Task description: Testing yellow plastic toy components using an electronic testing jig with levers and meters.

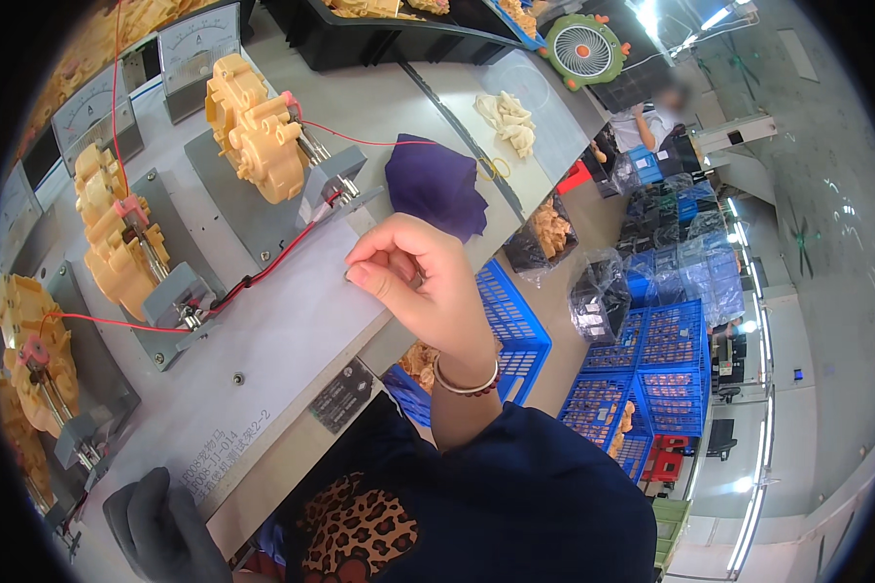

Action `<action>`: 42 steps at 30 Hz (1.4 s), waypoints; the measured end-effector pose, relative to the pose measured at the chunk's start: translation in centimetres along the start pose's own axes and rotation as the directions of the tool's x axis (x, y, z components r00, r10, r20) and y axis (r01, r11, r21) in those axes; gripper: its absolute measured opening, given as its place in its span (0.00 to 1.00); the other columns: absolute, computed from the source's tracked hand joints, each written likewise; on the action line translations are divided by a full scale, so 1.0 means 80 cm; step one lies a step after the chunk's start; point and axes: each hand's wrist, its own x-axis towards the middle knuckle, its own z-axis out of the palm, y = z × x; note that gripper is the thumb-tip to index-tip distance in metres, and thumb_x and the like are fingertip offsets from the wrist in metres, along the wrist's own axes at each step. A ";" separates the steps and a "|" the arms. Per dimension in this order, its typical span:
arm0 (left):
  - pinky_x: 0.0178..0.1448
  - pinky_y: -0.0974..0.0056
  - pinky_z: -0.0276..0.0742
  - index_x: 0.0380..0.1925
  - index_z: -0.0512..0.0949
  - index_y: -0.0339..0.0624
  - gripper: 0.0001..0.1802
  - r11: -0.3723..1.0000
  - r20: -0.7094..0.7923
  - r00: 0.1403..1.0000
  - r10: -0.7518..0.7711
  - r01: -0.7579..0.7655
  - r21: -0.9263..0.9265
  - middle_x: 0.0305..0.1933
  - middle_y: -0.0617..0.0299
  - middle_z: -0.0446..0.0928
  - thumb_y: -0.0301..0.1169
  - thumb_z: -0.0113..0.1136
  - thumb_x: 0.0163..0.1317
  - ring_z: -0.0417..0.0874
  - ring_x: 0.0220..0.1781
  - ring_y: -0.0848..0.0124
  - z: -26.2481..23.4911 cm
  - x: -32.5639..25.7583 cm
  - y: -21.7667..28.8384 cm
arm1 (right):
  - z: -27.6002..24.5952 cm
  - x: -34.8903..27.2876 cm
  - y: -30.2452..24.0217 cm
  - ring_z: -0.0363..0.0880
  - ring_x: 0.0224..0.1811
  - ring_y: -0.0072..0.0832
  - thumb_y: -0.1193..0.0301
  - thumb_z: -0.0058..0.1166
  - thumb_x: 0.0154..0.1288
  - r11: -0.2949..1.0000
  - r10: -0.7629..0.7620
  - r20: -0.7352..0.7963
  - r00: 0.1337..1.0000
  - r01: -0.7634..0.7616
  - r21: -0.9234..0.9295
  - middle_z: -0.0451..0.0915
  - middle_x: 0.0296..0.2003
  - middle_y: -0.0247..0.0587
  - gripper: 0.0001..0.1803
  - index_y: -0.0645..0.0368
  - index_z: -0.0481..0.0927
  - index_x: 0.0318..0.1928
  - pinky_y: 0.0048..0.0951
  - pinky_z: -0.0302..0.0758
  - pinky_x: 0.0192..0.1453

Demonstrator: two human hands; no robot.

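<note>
My right hand (408, 277), bare and with a bracelet at the wrist, is raised over the front part of the grey metal bench (292, 325). Its fingers are curled and thumb and forefinger pinch together; anything between them is too small to make out. At the lower left, my left hand (160, 530) wears a dark grey glove and rests by the bench edge, fingers loosely extended, with nothing seen in them. Tan plastic gear housings (253, 126) sit in a row of metal test fixtures (180, 291), with red wires and grey clamp blocks. Another gear housing (117, 233) stands in the middle fixture.
Analog meters (199, 49) stand behind the fixtures. A dark purple cloth (436, 185) and a crumpled pale cloth (506, 123) lie to the right. Beyond are a black tray (389, 44), a green fan (583, 51), blue crates (676, 355) and a seated person (647, 126).
</note>
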 end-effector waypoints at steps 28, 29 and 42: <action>0.39 0.69 0.69 0.41 0.78 0.31 0.09 0.999 -0.009 1.000 0.027 -0.028 -0.033 0.37 0.57 0.73 0.20 0.54 0.60 0.74 0.37 0.69 0.001 0.001 0.001 | 0.016 -0.004 0.025 0.68 0.25 0.20 0.79 0.55 0.60 0.926 -0.322 -0.050 0.946 0.303 -0.224 0.74 0.27 0.35 0.00 0.62 0.78 0.32 0.19 0.62 0.28; 0.39 0.69 0.69 0.41 0.78 0.31 0.09 0.999 -0.008 0.999 0.034 -0.034 -0.025 0.37 0.57 0.73 0.20 0.54 0.60 0.74 0.37 0.69 0.001 0.000 -0.002 | 0.018 -0.003 0.024 0.68 0.23 0.23 0.79 0.55 0.58 0.927 -0.324 -0.071 0.944 0.301 -0.223 0.73 0.25 0.35 0.01 0.61 0.77 0.30 0.23 0.63 0.27; 0.40 0.69 0.69 0.41 0.77 0.31 0.09 1.000 -0.007 1.000 0.011 -0.011 0.002 0.38 0.57 0.72 0.19 0.54 0.60 0.74 0.37 0.69 0.000 0.000 -0.004 | 0.043 -0.014 -0.026 0.69 0.24 0.29 0.79 0.62 0.47 0.775 -0.552 -0.120 0.825 0.454 -0.440 0.73 0.24 0.34 0.10 0.58 0.80 0.33 0.28 0.65 0.33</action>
